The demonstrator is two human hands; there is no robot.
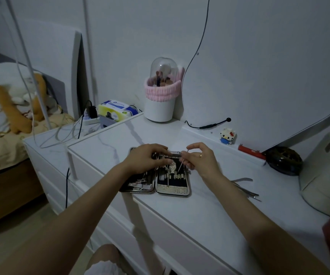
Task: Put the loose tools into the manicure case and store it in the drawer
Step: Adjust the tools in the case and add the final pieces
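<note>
The manicure case [172, 190] lies open flat on the white dresser top [209, 211], with metal tools strapped in both halves. My left hand [144, 158] rests on the far part of the left half, fingers reaching across the hinge. My right hand [199, 157] pinches a thin metal tool [182, 163], whose lower tip points down into the right half. Several loose metal tools [244, 188] lie on the dresser top to the right of the case, beside my right forearm.
A white brush holder with a clear dome and pink band [162, 96] stands at the back. A small block figure [227, 135], a red object [251, 152] and a dark round item [285, 160] sit at the back right. Wipes pack [115, 110] and power strip [90, 118] lie at the left.
</note>
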